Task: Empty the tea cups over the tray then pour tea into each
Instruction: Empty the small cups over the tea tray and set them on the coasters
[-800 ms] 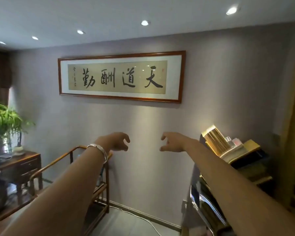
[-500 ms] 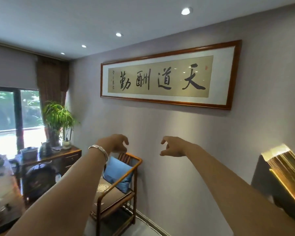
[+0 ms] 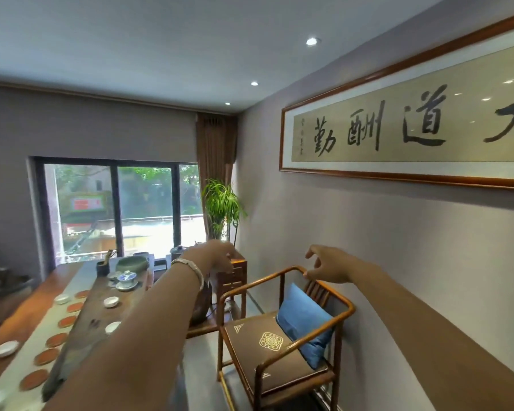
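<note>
A long dark tea tray point(image 3: 86, 324) lies on the table at the lower left. Small white tea cups point(image 3: 111, 301) stand on it, another cup point(image 3: 112, 327) partly behind my left arm. A blue-and-white lidded bowl point(image 3: 126, 279) sits at the tray's far end. Both arms are stretched out in the air, well above and to the right of the tray. My left hand point(image 3: 217, 256), with a silver bracelet on the wrist, holds nothing, fingers loosely curled. My right hand point(image 3: 328, 266) hovers empty above the chair back, fingers apart.
A wooden armchair point(image 3: 282, 330) with a blue cushion point(image 3: 304, 323) stands against the right wall. Round orange coasters point(image 3: 66, 321) and white cups point(image 3: 5, 348) line the table point(image 3: 27, 310). A side table point(image 3: 235, 272) and a plant point(image 3: 221, 209) stand by the window. A framed calligraphy point(image 3: 413, 132) hangs on the wall.
The view has swung left from the wall to the window end of the room; the tea table and tray have come into sight. Both hands stay outstretched and empty.
</note>
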Demonstrator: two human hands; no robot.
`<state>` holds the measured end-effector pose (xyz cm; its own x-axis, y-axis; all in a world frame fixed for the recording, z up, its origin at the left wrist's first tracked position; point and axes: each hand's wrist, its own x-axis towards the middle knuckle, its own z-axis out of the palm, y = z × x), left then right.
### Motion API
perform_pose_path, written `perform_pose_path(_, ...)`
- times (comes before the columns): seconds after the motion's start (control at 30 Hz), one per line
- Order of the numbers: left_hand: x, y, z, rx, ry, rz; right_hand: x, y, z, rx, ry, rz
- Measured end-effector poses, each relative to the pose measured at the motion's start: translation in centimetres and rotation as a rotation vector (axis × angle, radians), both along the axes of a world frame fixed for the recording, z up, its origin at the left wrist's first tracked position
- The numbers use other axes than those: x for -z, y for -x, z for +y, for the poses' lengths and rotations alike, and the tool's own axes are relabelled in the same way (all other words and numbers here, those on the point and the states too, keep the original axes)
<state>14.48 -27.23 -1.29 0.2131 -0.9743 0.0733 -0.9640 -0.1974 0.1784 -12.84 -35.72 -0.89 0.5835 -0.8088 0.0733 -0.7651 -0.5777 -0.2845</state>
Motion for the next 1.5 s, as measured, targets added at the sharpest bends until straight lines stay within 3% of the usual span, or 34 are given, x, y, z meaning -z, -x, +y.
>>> perform_pose_path(0.43,-1.4,-17.3,-14.6,-0.25,0.032,0.036,-1.2,-19.7,-19.9,-0.228,0.069,-0.019)
perform_pose_path(1.03,2.1,-44.6,-24.1,-0.599,0.025,0.135,0.6,-52.4,-37.7,-0.586,0.048,-0.008)
perform_pose_path(1.3,0.0,-58.6,-29.7,-0.774,0.111,0.167,-2.2,-70.2,-46.5,-0.718,0.108,0.017)
perform_pose_path(1.5,0.0,-67.7,-29.3,-0.89,0.106,0.166,-1.6,-82.2,-49.1,-0.834,0.102,0.03)
